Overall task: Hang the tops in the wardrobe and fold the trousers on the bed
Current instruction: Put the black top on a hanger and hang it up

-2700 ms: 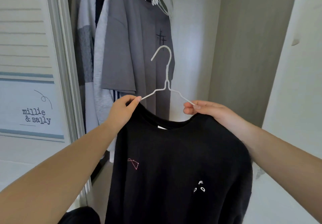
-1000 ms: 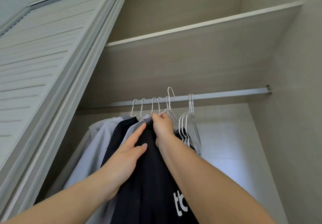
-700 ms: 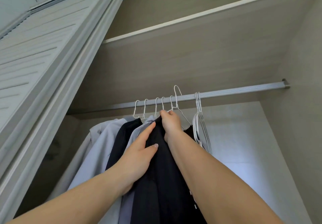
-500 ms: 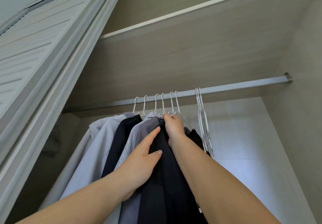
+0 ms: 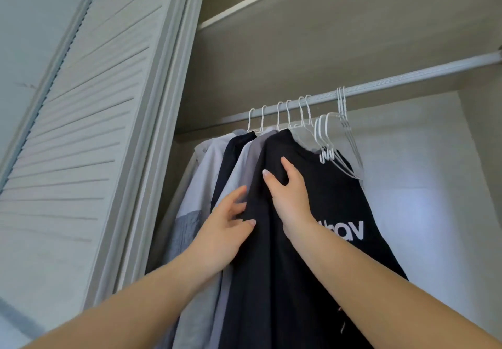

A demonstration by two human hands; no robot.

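Head view, looking up into the wardrobe. Right hand [image 5: 292,199] lies on the front of the black cotton top with white lettering [image 5: 320,240]; its thumb and fingers pinch a fold of the cloth just below the collar. Left hand [image 5: 224,236] sits lower and to the left of the right hand, fingers spread and nearly straight, thumb lying on the black cloth, fingertips pushed in between the black top and the grey top [image 5: 251,155] beside it. The black top hangs on a white wire hanger [image 5: 303,115] hooked over the silver metal rail [image 5: 407,81] above both hands. Left of the fingers, on the same rail: the grey top, a dark navy garment [image 5: 236,147], a pale grey shirt [image 5: 206,174], each on a white hanger. Just right of the right hand, a bunch of bare white wire hangers [image 5: 342,136] dangles from the rail. Above the rail, a beige wooden shelf [image 5: 298,36]. Far left, a white louvred wardrobe door [image 5: 89,120].
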